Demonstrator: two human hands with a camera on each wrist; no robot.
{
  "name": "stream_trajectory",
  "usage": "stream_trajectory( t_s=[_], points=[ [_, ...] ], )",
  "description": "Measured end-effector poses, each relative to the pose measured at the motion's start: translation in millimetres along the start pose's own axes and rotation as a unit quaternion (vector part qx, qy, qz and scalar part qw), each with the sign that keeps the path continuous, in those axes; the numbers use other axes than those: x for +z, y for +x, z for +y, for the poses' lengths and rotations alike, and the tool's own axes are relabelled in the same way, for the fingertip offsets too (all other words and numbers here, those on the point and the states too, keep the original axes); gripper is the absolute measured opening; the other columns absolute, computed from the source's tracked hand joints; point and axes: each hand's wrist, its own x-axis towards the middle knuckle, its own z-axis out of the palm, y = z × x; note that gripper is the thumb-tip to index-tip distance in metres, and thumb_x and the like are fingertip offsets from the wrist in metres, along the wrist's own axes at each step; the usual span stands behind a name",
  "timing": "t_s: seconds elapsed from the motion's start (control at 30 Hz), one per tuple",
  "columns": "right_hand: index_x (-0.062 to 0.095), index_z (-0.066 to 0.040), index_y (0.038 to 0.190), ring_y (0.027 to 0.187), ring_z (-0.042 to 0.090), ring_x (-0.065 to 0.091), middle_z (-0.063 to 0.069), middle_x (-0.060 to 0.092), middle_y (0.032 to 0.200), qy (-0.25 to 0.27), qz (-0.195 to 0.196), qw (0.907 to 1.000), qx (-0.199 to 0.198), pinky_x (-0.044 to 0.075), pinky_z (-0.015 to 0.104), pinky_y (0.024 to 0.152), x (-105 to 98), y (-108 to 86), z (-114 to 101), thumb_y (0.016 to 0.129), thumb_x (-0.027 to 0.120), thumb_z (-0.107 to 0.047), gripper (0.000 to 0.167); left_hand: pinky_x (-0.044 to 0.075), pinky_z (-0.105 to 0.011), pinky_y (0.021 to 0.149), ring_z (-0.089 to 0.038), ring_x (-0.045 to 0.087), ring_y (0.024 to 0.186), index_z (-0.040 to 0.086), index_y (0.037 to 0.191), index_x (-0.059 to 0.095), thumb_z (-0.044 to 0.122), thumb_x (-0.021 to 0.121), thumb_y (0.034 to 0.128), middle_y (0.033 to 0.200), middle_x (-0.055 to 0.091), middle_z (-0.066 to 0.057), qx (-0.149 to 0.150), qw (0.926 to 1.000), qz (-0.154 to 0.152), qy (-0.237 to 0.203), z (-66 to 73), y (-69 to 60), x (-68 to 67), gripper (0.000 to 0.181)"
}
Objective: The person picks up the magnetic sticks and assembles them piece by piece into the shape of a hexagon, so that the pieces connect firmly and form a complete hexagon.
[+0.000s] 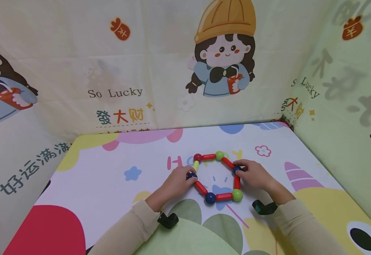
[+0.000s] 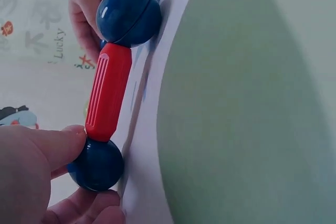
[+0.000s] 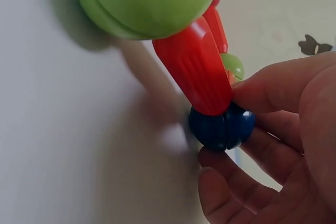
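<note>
A closed six-sided ring of balls and rods lies on the printed table mat. My left hand [image 1: 180, 180] pinches its left dark blue ball [image 2: 97, 165] between thumb and fingers. On the opposite side my right hand [image 1: 255, 173] grips another dark blue ball [image 3: 223, 127]. A third dark blue ball [image 1: 209, 198] and a green ball [image 1: 237, 195] form the near side, joined by a red rod [image 1: 224, 197]. At the far side a dark red ball [image 1: 197, 157] and a green ball [image 1: 219, 155] are linked likewise. One yellow-green rod [image 1: 196, 165] stands among the red ones.
The table mat [image 1: 102, 187] carries cartoon prints. A printed cloth [image 1: 163, 71] hangs behind the table, with more cloth [image 1: 341, 106] along the right. Dark cameras sit at my left wrist [image 1: 168, 220] and right wrist [image 1: 264, 207].
</note>
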Motion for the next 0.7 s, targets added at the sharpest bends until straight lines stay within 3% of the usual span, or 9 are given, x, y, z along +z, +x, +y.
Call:
stream_trajectory(
  t_s=[0.4, 0.7],
  points=[
    [0.055, 0.002, 0.137, 0.112, 0.041, 0.057, 0.026, 0.058, 0.128, -0.001, 0.010, 0.9998, 0.018, 0.054, 0.050, 0.088, -17.7, 0.9, 16.0, 0.098, 0.060, -0.016, 0.043, 0.053, -0.033, 0.080, -0.017, 0.054, 0.094, 0.014, 0.123, 0.066, 0.031, 0.069, 0.0955, 0.106, 0.060, -0.004, 0.001, 0.9995, 0.007, 0.031, 16.9, 19.0, 12.8, 0.033],
    [0.053, 0.005, 0.138, 0.113, 0.043, 0.056, 0.028, 0.057, 0.130, -0.006, 0.010, 0.9996, 0.026, 0.054, 0.048, 0.087, -25.8, -1.5, 22.4, 0.098, 0.062, -0.017, 0.046, 0.051, -0.028, 0.078, -0.014, 0.054, 0.094, 0.017, 0.122, 0.066, 0.035, 0.071, 0.0940, 0.106, 0.061, 0.000, -0.001, 0.9998, 0.002, 0.021, 20.1, 27.1, 18.3, 0.033]
  ],
)
